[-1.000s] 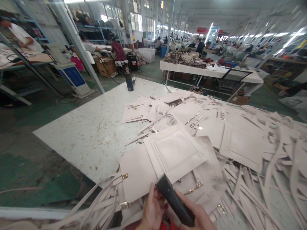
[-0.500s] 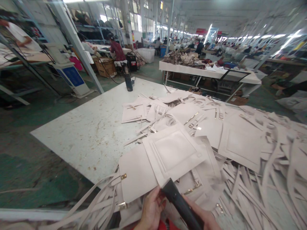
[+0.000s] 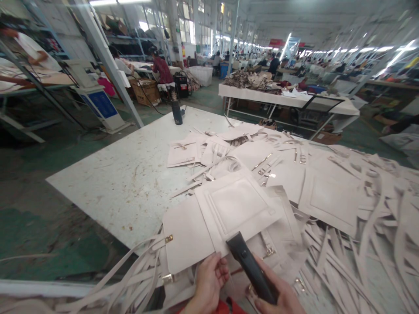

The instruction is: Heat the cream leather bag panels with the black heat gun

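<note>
Hands occupy the bottom edge of the head view. The right hand (image 3: 278,298) is wrapped around the lower end of a slim black handheld tool with a flat wedge-shaped head (image 3: 249,266); its fingers are closed on the grip, and the head angles up and away, towards the near edge of the work. The tool lies over the lower corner of a pale cream leather bag panel with a raised square frame (image 3: 238,209). The left hand (image 3: 209,283) sits just beside the tool, fingers curled with the tips touching the near edge of a plain cream leather panel with gold corner clips (image 3: 186,237). This contact appears to steady the panel while the tool is brought to the edge.

The framed panel partly overlaps the plain panel, which puts their shared edge directly in front of both hands. Long cream straps (image 3: 131,270) hang off the near side of the white scuffed worktable (image 3: 124,183). A wide heap of similar cream panels and strips (image 3: 343,205) covers the right half of the table, within reach. A dark upright bottle-shaped object (image 3: 176,112) stands at the far table edge, well apart. A seated person in a dark red top (image 3: 160,69) works in the background.
</note>
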{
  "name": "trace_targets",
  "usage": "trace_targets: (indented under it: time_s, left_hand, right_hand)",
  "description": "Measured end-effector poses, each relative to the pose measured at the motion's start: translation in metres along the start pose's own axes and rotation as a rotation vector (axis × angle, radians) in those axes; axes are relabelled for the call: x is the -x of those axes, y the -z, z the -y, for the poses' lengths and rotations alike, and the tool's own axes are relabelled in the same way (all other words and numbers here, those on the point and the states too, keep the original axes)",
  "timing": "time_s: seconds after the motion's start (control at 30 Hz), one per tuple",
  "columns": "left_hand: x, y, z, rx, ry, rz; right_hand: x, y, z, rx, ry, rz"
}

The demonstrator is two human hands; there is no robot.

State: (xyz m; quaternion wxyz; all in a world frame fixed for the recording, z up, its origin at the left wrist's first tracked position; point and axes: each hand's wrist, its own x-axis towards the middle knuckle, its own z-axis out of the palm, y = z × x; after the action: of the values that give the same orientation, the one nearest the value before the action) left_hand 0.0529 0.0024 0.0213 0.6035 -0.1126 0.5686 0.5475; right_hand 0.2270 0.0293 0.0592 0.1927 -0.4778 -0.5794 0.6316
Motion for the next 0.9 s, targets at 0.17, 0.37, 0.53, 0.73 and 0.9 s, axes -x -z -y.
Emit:
trace_targets:
  time_s: [0.17, 0.37, 0.53, 0.73, 0.9]
  left_hand:
    - [0.003, 0.001, -0.002, -0.033, -0.048, 0.041]
    - [0.011, 0.006, -0.006, -0.089, -0.039, 0.078]
    - [0.004, 0.008, -0.001, -0.153, -0.138, 0.046]
    - [-0.002, 0.013, -0.003, -0.303, -0.329, 0.093]
    - [-0.003, 0.014, -0.004, -0.446, -0.482, 0.071]
  right_hand:
    - [0.004, -0.001, -0.003, -0.014, -0.007, 0.012]
    - [0.007, 0.005, 0.006, 0.002, -0.079, 0.081]
    - [0.003, 0.014, 0.007, 0.065, -0.080, 0.164]
    - [0.004, 0.006, 0.031, -0.068, -0.051, 0.238]
    - [-0.001, -0.004, 0.044, -0.188, -0.084, 0.296]
